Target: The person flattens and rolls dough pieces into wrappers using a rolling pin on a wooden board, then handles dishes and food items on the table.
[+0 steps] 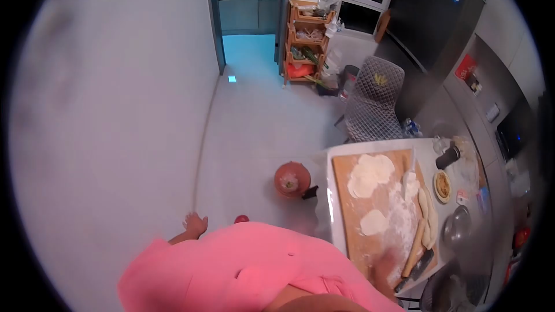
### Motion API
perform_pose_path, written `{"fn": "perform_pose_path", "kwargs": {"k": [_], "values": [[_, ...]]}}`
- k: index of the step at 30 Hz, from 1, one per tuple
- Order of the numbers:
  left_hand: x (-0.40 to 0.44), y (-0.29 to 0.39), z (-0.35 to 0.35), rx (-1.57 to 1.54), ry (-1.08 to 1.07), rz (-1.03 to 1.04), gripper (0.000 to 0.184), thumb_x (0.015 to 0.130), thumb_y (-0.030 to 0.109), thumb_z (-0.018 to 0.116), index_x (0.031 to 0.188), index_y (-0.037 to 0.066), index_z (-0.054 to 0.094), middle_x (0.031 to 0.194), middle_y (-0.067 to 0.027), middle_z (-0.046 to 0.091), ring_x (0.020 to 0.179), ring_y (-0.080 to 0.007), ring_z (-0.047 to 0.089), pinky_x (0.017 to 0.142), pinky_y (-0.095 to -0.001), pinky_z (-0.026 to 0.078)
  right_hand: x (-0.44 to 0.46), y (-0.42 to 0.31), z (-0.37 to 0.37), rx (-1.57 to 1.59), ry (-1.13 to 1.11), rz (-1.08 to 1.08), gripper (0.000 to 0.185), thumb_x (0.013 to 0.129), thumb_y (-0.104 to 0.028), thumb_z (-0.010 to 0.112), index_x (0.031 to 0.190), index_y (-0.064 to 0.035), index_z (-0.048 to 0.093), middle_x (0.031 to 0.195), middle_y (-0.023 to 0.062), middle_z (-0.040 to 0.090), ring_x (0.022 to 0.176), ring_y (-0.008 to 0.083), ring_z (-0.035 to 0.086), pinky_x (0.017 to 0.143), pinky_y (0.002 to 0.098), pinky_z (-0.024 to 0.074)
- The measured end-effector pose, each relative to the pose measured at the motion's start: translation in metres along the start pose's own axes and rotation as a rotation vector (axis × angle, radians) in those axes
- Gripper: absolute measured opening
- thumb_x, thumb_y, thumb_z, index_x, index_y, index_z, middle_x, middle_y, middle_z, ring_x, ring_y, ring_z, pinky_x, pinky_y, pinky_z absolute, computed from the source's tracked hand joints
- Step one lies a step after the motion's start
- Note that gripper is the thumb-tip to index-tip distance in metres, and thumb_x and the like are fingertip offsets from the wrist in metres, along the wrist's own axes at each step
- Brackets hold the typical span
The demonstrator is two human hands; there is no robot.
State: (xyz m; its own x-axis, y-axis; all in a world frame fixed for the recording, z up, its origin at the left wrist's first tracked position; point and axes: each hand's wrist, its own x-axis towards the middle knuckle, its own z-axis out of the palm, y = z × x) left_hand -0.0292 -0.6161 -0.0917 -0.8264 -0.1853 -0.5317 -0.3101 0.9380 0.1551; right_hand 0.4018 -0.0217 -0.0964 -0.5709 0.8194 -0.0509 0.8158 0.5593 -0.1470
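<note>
My left hand (pixel 195 224) hangs by the white wall, its fingers spread and holding nothing. Smeared by motion, my right hand (pixel 384 268) is over the near part of a floured wooden board (pixel 342 182); its fingers are unclear. Several flat dough rounds (pixel 373 173) lie at the far left of the board, and a single dough round (pixel 374 222) is nearer. Loose flour (pixel 402 222) covers the middle. Along the right side are long dough rolls (pixel 428 219), a wooden rolling pin (pixel 414 248) and a black-handled tool (pixel 424 263).
Right of the board are a bowl of filling (pixel 443 186) and a metal bowl (pixel 459 225). A grey chair (pixel 373 101) stands behind the white table (pixel 330 188). A reddish stool (pixel 292 179) is on the floor to the left. A vegetable rack (pixel 306 34) stands by the doorway.
</note>
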Motion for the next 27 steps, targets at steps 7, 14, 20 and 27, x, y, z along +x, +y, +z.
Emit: {"fn": "perform_pose_path", "kwargs": {"k": [7, 14, 20, 27], "values": [[0.151, -0.038, -0.071, -0.055, -0.050, -0.164, 0.060, 0.087, 0.040, 0.061, 0.128, -0.003, 0.049, 0.139, -0.0226, 0.045, 0.133, -0.0372, 0.039, 0.109, -0.0537, 0.031, 0.065, -0.088, -0.053, -0.302, 0.620, 0.539, 0.045, 0.084, -0.024, 0.067, 0.121, -0.0011, 0.056, 0.113, 0.0174, 0.063, 0.108, 0.0355, 0.060, 0.091, 0.0465, 0.0456], [0.327, -0.027, -0.076, -0.043, 0.247, 0.149, 0.038, 0.088, 0.028, 0.059, 0.109, -0.003, 0.060, 0.112, -0.0235, 0.063, 0.105, -0.0408, 0.060, 0.088, -0.0478, 0.050, 0.088, -0.122, -0.029, -0.240, 0.033, 0.733, 0.048, 0.083, -0.014, 0.057, 0.129, -0.0016, 0.051, 0.125, 0.0234, 0.058, 0.116, 0.0374, 0.057, 0.099, 0.0463, 0.0445], [0.425, 0.061, -0.089, 0.178, -0.016, 0.370, 0.034, 0.088, 0.026, 0.057, 0.106, -0.002, 0.061, 0.109, -0.0238, 0.064, 0.103, -0.0407, 0.060, 0.087, -0.0481, 0.050, 0.149, -0.202, -0.070, 0.157, 0.241, 1.021, 0.033, 0.084, -0.021, 0.053, 0.104, -0.0007, 0.070, 0.115, 0.0225, 0.065, 0.109, 0.0388, 0.062, 0.092, 0.0447, 0.0492], [0.529, 0.224, -0.157, 0.249, -0.092, 0.560, 0.030, 0.088, 0.024, 0.056, 0.103, -0.001, 0.062, 0.106, -0.0242, 0.064, 0.101, -0.0406, 0.061, 0.085, -0.0486, 0.050, 0.262, -0.360, -0.112, 0.226, 0.170, 1.133, 0.044, 0.083, -0.026, 0.056, 0.118, -0.0015, 0.065, 0.122, 0.0204, 0.063, 0.118, 0.0400, 0.057, 0.102, 0.0455, 0.0416]]}}
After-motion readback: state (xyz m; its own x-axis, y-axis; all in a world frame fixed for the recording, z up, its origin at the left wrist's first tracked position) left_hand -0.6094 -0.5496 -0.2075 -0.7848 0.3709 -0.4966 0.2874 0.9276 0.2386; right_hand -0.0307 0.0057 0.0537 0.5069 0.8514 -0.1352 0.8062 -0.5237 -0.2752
